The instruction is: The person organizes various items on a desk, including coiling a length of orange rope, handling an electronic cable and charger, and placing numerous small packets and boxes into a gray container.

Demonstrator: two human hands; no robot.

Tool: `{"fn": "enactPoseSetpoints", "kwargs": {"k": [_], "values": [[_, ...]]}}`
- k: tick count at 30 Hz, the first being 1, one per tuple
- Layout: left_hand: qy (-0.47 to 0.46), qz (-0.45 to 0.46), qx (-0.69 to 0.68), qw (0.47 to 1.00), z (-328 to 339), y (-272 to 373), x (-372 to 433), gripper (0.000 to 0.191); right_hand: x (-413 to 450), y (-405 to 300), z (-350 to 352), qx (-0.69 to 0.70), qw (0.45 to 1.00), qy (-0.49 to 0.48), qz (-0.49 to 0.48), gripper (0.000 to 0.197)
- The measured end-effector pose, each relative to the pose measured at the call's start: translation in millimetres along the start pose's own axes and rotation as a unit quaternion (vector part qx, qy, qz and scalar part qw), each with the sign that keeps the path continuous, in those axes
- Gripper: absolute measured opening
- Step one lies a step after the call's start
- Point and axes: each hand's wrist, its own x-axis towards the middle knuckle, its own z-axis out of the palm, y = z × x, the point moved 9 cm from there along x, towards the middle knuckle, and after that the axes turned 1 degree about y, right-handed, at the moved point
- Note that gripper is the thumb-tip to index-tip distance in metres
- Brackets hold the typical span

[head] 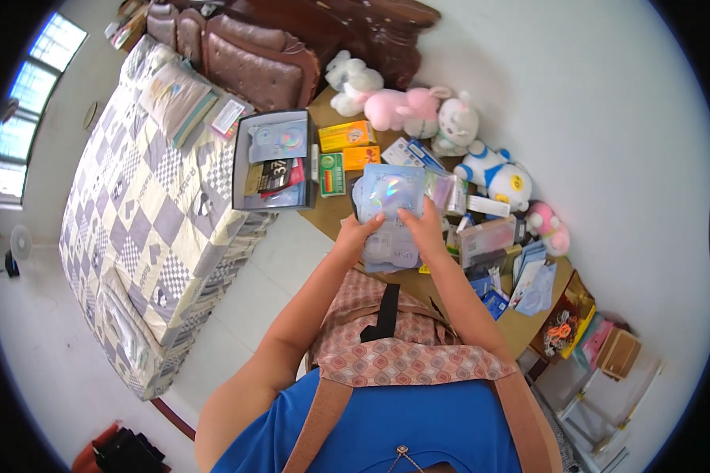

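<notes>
A stack of light-blue sachets with shiny holographic patches (390,201) is held over the desk between both hands. My left hand (356,236) grips its left edge with the thumb on top. On the right edge, my right hand (424,232) closes in the same way. To the left, a dark open box (239,171) holds more pale-blue sachets (278,141) and black and red packets (281,175). Yellow (347,136), orange (361,158) and green (332,174) cartons lie between that box and the stack.
Plush toys (402,110) line the wall side of the brown desk (329,216). Cartons, a clear case (488,236) and blue packets (532,278) crowd its right part. A bed with a patterned cover (154,207) stands left. Cables lie in a container (561,332) at lower right.
</notes>
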Motion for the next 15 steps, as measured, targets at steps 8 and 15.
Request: {"fn": "enactPoseSetpoints", "kwargs": {"k": [8, 15], "values": [[0.195, 0.155, -0.170, 0.954, -134, 55, 19, 0.046, 55, -6, 113, -0.213, 0.968, -0.029, -0.132, 0.071], [0.264, 0.198, -0.259, 0.908, -271, 87, 106, 0.038, 66, 33, 185, -0.018, 0.991, -0.128, -0.022, 0.055]]}}
